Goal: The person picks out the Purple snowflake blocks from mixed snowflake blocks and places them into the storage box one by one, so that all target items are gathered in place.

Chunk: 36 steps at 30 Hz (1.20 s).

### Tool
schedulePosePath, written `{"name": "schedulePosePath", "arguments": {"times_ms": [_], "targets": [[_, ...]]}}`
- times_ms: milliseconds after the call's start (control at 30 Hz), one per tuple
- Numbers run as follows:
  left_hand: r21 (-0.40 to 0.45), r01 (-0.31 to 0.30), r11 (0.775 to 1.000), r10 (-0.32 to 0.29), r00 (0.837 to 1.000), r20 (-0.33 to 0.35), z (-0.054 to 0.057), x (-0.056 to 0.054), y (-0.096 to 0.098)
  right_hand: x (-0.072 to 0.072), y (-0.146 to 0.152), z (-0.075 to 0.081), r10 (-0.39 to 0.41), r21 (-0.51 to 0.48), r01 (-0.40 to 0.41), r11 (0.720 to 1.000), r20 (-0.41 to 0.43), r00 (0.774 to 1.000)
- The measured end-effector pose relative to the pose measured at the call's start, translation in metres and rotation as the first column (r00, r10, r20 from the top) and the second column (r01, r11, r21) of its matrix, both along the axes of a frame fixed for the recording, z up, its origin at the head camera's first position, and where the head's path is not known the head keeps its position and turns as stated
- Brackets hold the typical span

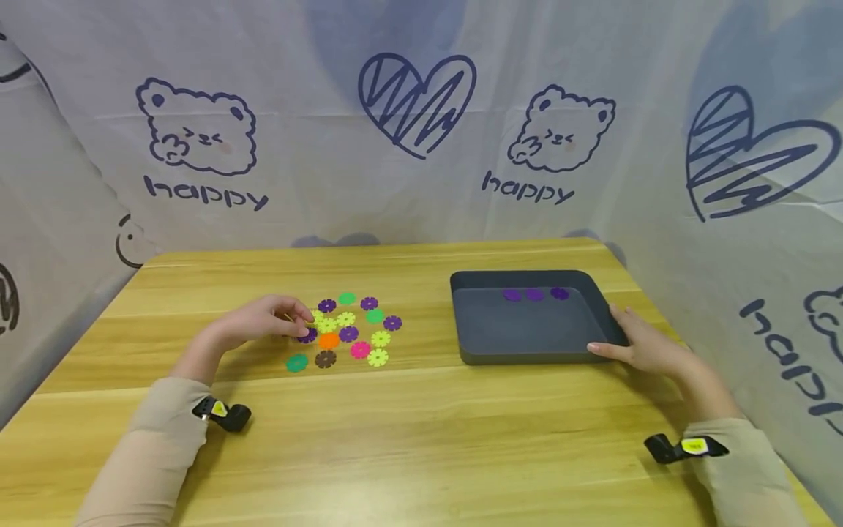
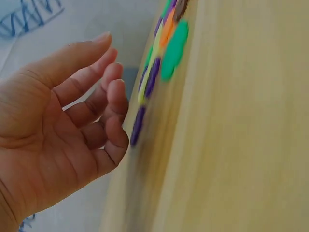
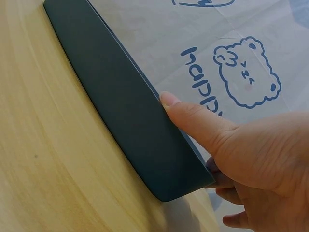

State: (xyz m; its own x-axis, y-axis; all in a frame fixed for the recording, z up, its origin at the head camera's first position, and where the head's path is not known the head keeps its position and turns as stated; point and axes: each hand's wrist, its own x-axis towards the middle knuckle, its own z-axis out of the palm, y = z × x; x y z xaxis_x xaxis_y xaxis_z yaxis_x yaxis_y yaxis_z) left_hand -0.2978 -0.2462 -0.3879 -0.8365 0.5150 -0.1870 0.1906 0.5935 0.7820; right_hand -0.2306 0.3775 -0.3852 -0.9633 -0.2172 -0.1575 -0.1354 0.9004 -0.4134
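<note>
My left hand (image 1: 266, 320) is over the left edge of a group of flower-shaped plastic discs, fingers loosely bent. In the left wrist view, the thumb and fingertips of that hand (image 2: 72, 106) stand apart, with no disc visible between them. A purple disc (image 2: 137, 126) lies right by the fingertips. At the right, my right hand (image 1: 648, 348) holds the near right corner of a dark grey tray (image 1: 527, 359). Its thumb (image 3: 186, 113) lies on the tray's rim, the other fingers along the outer side, partly hidden. Inside, several purple discs (image 1: 534, 295) lie near the back wall.
Yellow discs (image 1: 380, 339), an orange disc (image 1: 328, 340), a pink disc (image 1: 360, 350), a brown disc (image 1: 326, 359) and green discs (image 1: 297, 363) lie flat on the wooden table (image 1: 408, 446). A printed white cloth (image 1: 303, 146) hangs behind the table and along its sides.
</note>
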Motion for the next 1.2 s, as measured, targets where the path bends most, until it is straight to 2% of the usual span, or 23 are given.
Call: {"name": "schedulePosePath", "arguments": {"times_ms": [200,433,533,667,767,967,1200], "targets": [[0.011,-0.079,0.997,0.079,0.997,0.024,-0.006,-0.002,-0.023,0.0,-0.001,-0.002,0.004,-0.003,-0.004,1.0,-0.002,1.0],[-0.04,-0.18,0.983,0.181,0.983,0.024,-0.009,-0.005,-0.028,0.001,0.0,-0.003,-0.005,-0.012,0.005,1.0,0.01,1.0],[-0.06,-0.157,0.986,0.158,0.987,0.008,-0.009,-0.006,-0.026,0.002,0.0,-0.003,-0.005,-0.013,0.005,1.0,0.013,1.0],[-0.071,-0.088,0.994,0.087,0.996,-0.027,-0.01,-0.005,-0.023,0.003,0.0,-0.001,0.0,-0.005,0.0,1.0,0.01,1.0],[-0.065,-0.069,0.995,0.068,0.997,-0.024,-0.01,-0.004,-0.019,0.003,0.0,-0.001,0.004,0.0,-0.004,1.0,0.003,1.0],[-0.061,-0.07,0.996,0.072,0.997,0.036,-0.007,-0.003,-0.013,0.003,0.001,-0.001,0.005,-0.005,-0.005,1.0,-0.003,1.0],[-0.107,-0.077,0.991,0.077,0.997,-0.002,-0.005,0.0,-0.01,0.002,-0.001,0.0,0.013,0.003,-0.012,1.0,-0.011,1.0]]}}
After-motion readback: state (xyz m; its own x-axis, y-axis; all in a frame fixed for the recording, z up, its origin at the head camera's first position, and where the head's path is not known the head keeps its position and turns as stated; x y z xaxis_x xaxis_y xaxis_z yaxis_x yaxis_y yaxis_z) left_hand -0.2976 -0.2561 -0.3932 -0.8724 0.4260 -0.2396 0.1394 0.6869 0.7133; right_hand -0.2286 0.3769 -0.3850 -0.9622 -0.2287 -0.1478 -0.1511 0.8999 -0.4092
